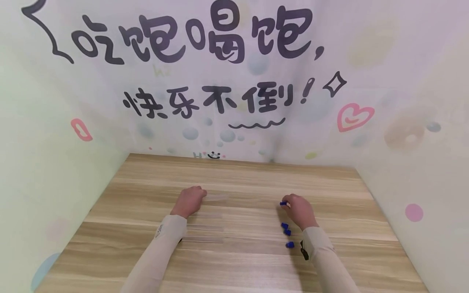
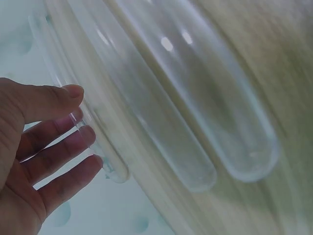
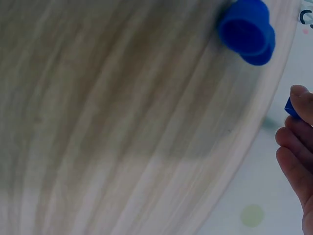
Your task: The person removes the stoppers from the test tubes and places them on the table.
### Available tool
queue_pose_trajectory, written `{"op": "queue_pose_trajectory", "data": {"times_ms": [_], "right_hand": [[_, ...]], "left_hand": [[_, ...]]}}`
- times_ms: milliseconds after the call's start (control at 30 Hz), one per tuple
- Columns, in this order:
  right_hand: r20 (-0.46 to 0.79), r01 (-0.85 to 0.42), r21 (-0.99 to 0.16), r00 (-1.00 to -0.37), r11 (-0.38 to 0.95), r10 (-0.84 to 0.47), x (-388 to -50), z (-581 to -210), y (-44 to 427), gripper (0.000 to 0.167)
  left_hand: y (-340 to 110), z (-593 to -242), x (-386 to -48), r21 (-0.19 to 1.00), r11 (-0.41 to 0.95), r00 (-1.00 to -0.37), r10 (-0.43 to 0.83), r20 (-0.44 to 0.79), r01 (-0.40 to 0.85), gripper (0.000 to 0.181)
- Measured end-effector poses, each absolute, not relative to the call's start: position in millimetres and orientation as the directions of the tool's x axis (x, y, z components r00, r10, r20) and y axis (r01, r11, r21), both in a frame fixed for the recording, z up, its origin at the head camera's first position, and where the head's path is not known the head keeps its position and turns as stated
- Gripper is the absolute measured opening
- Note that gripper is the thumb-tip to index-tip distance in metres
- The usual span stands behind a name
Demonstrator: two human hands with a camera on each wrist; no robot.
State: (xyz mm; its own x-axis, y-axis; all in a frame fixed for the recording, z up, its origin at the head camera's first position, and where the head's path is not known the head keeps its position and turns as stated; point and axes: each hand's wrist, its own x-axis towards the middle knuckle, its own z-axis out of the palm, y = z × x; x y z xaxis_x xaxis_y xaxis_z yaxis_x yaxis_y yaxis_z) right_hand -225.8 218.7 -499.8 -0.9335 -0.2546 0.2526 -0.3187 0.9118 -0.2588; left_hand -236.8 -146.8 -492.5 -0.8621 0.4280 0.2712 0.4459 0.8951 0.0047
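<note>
In the head view my left hand [image 1: 188, 202] is at the left, pinching a clear test tube [image 1: 218, 197] that points right, low over the table. The left wrist view shows the thumb and fingertips on this tube [image 2: 88, 115], near its rounded end. Across the table, my right hand [image 1: 300, 211] pinches a small blue cap [image 1: 283, 204] between thumb and fingers. Only a bit of that cap [image 3: 290, 108] shows at the right edge of the right wrist view. The two hands are well apart.
Three more clear tubes lie side by side nearer me, one being a tube [image 1: 205, 228] in the middle. Three blue caps, among them a cap [image 1: 290, 244], lie below my right hand on the wood-grain table [image 1: 242, 268]. A printed wall [image 1: 234, 138] stands behind.
</note>
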Motion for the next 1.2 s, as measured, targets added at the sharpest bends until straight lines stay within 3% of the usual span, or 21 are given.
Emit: {"op": "queue_pose_trajectory", "data": {"times_ms": [433,1200], "right_hand": [[0.213,-0.291,-0.219,-0.946,0.931,-0.246,-227,-514,221,0.011],[0.148,-0.259,-0.255,-0.963,0.932,-0.227,-230,-518,223,0.012]], "left_hand": [[-150,-502,-241,0.039,0.909,-0.891,0.399,0.216,0.416,0.02],[-152,-506,-246,0.067,0.912,-0.904,0.389,0.175,0.405,0.025]]}}
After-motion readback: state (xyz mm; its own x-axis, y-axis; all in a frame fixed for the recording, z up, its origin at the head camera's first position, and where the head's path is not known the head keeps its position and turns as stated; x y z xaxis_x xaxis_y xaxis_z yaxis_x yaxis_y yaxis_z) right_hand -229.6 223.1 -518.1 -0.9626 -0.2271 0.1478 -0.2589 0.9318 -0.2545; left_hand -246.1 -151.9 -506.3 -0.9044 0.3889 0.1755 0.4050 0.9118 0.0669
